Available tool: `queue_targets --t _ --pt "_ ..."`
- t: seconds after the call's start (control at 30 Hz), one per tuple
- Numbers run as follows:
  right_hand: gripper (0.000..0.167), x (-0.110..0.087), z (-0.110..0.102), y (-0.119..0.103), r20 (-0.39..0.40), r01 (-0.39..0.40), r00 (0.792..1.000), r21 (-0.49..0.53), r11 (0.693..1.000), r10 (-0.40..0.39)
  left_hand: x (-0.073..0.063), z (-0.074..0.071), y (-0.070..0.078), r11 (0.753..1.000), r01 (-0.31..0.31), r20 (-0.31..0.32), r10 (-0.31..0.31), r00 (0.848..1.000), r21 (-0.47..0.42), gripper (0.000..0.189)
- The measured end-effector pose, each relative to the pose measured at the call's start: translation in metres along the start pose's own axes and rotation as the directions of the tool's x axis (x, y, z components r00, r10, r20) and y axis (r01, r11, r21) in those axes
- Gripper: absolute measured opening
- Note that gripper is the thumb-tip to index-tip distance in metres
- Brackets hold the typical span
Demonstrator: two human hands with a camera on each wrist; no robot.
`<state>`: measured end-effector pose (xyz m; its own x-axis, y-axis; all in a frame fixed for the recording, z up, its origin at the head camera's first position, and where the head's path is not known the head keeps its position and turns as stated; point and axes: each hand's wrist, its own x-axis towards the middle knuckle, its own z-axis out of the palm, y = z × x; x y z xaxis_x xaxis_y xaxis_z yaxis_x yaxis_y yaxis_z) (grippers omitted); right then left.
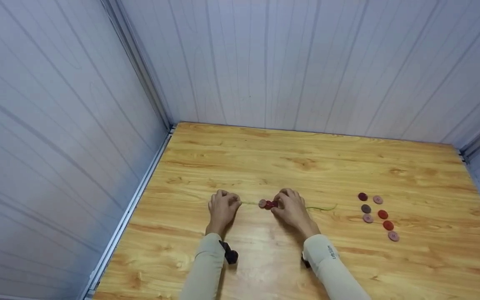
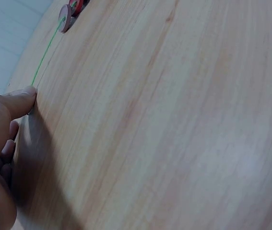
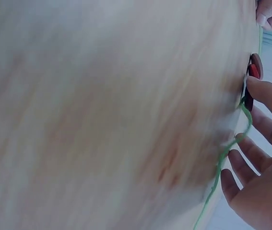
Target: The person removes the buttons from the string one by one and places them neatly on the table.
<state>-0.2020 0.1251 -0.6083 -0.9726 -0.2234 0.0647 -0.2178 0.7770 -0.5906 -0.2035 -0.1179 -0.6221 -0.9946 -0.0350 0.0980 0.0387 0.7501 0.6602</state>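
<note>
A green string (image 1: 322,208) runs sideways between the two hands, with buttons threaded on it. My left hand (image 1: 222,209) pinches its left part between thumb and finger, the string (image 2: 45,53) looking straight from there to the buttons. First on it comes a pink button (image 1: 262,203), then a red button (image 1: 268,205) overlapping it. At the right end of this row my right hand (image 1: 292,208) pinches a dark red button (image 3: 249,99), partly hidden by the thumb. Beyond it the string's loose tail (image 3: 218,172) passes under the right hand's other fingers.
Several loose buttons lie to the right on the wooden table (image 1: 240,162), among them a dark red one (image 1: 362,196), a grey one (image 1: 366,208), an orange-red one (image 1: 388,225) and a pink one (image 1: 393,236). White panel walls (image 1: 248,62) stand behind and at both sides.
</note>
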Motion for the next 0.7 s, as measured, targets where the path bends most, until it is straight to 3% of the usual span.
queue_targets --t 0.7 --pt "0.021 -0.013 -0.018 0.018 -0.013 -0.033 0.999 0.016 0.999 0.033 0.002 0.001 -0.001 1.000 0.015 -0.005 -0.015 1.000 0.027 0.009"
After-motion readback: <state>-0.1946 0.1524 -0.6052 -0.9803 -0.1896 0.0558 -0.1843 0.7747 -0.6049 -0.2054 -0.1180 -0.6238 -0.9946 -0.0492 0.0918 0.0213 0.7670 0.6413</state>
